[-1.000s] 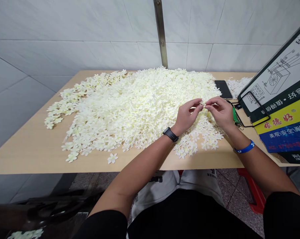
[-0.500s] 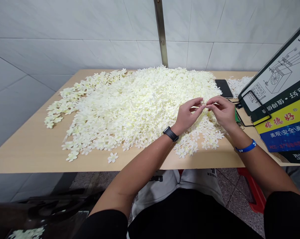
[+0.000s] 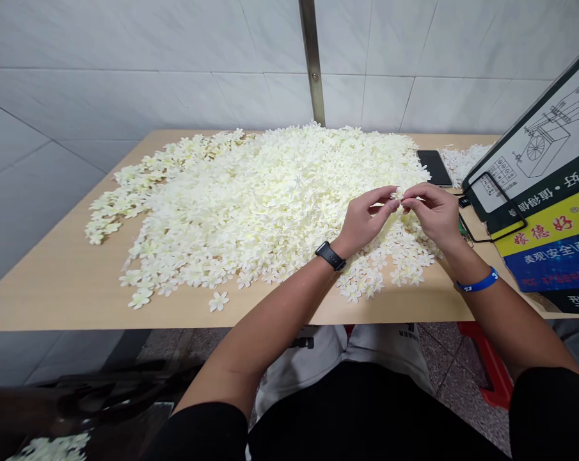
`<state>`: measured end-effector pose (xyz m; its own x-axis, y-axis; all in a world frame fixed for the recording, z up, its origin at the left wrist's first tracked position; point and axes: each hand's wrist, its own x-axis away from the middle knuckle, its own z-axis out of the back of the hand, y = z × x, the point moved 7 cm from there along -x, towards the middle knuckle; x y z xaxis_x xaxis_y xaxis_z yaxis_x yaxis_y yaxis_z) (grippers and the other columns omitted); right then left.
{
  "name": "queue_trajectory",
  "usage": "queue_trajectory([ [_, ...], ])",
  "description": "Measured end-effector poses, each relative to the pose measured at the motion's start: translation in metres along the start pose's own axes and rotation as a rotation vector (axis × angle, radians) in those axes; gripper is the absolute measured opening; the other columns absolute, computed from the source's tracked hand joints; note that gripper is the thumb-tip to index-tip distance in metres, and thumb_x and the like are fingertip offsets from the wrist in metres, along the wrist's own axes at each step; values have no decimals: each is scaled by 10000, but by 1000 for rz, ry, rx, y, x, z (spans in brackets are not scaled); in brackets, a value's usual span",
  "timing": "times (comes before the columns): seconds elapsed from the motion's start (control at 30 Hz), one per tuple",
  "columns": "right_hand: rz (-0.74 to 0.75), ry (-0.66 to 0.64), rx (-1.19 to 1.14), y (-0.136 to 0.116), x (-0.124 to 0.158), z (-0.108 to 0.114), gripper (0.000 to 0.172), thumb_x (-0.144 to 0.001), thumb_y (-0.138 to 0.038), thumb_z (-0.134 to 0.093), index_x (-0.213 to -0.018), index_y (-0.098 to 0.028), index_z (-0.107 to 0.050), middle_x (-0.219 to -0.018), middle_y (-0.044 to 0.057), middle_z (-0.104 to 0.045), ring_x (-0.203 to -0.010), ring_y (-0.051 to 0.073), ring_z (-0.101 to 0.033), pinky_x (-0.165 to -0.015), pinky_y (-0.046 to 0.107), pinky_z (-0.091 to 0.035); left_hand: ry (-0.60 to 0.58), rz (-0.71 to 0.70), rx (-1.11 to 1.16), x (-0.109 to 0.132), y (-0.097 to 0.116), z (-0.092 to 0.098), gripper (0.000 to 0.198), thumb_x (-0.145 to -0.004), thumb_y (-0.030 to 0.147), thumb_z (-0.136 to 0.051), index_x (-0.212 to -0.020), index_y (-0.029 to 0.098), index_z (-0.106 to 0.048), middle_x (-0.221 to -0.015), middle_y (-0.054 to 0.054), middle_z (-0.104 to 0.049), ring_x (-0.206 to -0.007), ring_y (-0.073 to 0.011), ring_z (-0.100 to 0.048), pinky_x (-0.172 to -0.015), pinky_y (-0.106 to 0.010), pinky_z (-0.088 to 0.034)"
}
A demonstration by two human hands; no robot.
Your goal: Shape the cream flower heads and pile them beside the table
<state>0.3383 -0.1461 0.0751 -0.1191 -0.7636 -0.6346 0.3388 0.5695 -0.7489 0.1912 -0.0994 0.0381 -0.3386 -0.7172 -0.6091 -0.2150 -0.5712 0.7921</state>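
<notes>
Above the right part of a heap of white artificial flowers (image 3: 279, 198), my two hands meet at the fingertips. One small artificial flower (image 3: 398, 193) shows between them. My left hand (image 3: 367, 214), with a black band on its wrist, is closed in a pinch at the flower's left side. From the other side my right hand (image 3: 434, 212) pinches it too, thumb against forefinger; a blue wristband sits on that arm. Fingers partly cover the flower. Loose flowers (image 3: 361, 282) lie on the table below my hands.
The wooden table (image 3: 54, 275) stands against a tiled wall. A dark phone (image 3: 434, 168) and a pile of small white pieces (image 3: 462, 163) lie at the back right. Nearer stands a printed box (image 3: 548, 205) with a black wire frame (image 3: 519, 214). A single flower (image 3: 219, 301) lies near the front edge.
The flower between my fingertips shows more plainly now. Both hands have shifted very slightly to the right in the picture and stay together; the view has tilted a little.
</notes>
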Motion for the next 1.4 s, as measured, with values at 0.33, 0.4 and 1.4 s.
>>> queue_trajectory([
  [0.33,-15,-23,-4,-1,0,-2,228,-821,-447,-803,-778,-232,-742,-789,19,-681,-649,137,-621,-591,309,-558,-1,-53,-65,1,8,0,359,-952,453,-661,-1185,181,-695,-1192,-103,-741,-948,-134,-748,-796,-243,-651],
  [0.4,-8,-28,14,-2,0,-3,234,-831,-458,-792,-782,-235,-739,-791,21,-679,-652,138,-620,-588,308,-554,5,-59,-58,1,8,1,366,-932,448,-691,-1182,181,-696,-1178,-98,-744,-933,-127,-748,-798,-240,-652],
  [1.4,-48,-78,31,-3,3,-5,274,-875,-503,-726,-812,-241,-682,-820,24,-652,-737,153,-627,-669,317,-561,5,-123,-152,0,13,1,260,-985,375,-624,-1146,183,-692,-1151,-82,-748,-962,-125,-739,-827,-260,-656],
])
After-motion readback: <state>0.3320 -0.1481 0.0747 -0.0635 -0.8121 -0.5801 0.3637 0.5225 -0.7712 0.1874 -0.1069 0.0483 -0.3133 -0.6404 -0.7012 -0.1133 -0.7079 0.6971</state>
